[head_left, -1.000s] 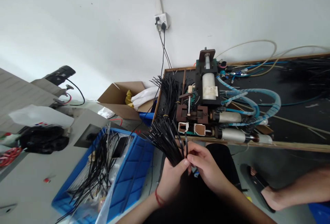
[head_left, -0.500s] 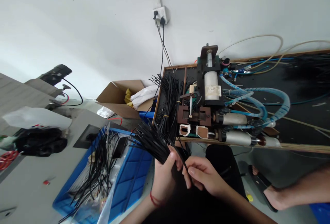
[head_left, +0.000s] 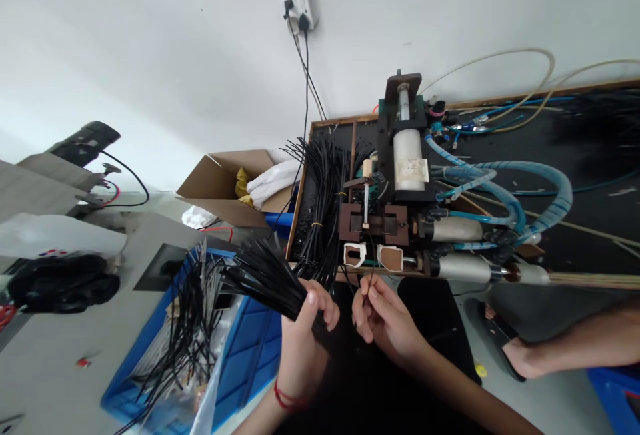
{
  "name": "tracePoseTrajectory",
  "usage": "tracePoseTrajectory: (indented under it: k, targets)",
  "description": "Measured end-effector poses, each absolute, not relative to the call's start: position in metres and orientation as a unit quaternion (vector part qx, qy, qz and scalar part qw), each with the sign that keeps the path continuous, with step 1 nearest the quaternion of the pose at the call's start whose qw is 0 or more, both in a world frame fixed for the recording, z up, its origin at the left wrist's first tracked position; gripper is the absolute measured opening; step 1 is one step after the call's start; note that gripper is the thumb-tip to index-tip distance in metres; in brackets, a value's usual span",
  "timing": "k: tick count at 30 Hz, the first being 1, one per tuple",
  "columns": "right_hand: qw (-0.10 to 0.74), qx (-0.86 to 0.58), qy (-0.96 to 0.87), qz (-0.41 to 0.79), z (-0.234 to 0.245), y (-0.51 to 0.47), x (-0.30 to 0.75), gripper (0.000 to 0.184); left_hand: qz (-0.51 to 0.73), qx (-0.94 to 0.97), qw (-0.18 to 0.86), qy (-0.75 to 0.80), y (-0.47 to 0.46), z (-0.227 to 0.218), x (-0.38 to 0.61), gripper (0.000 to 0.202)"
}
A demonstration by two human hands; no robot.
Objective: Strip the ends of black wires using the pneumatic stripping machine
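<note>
My left hand (head_left: 306,328), with a red string on its wrist, is closed around a thick bundle of black wires (head_left: 263,273) whose loose ends fan out to the upper left. Just right of it, my right hand (head_left: 385,315) pinches a single thin black wire (head_left: 371,263). That wire runs upward to the brown jaws (head_left: 395,223) of a pneumatic machine (head_left: 411,161); how far it reaches in is hard to make out. Two white-edged openings (head_left: 391,258) lie at the machine's front, between the jaws and my right hand.
More banded black wires (head_left: 325,188) lie in the wood-edged tray left of the machine. A blue crate (head_left: 250,361) holds wires and plastic. Behind it stands an open cardboard box (head_left: 200,178). Blue air hoses (head_left: 545,178) curve rightward. Another person's leg (head_left: 575,348) shows at right.
My hands have moved apart. The left went leftward with the bundle, while the right carried one wire up to the machine's front. The view has shifted slightly.
</note>
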State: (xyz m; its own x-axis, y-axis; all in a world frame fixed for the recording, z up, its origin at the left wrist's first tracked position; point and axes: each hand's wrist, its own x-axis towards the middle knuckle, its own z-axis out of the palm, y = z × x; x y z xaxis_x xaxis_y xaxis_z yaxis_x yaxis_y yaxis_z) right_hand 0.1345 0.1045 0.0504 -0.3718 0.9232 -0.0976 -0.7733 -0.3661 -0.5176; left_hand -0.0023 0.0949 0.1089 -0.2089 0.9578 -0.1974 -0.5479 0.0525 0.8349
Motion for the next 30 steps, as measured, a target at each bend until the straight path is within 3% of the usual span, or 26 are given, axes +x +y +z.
tracePoseTrajectory:
  k: [30]
  targets:
    - [0.506, -0.186, -0.194, 0.820, 0.0475, 0.1133, 0.1257, 0.028, 0.621, 0.275, 0.648, 0.345, 0.0852, 0.1008, 0.0003, 0.012]
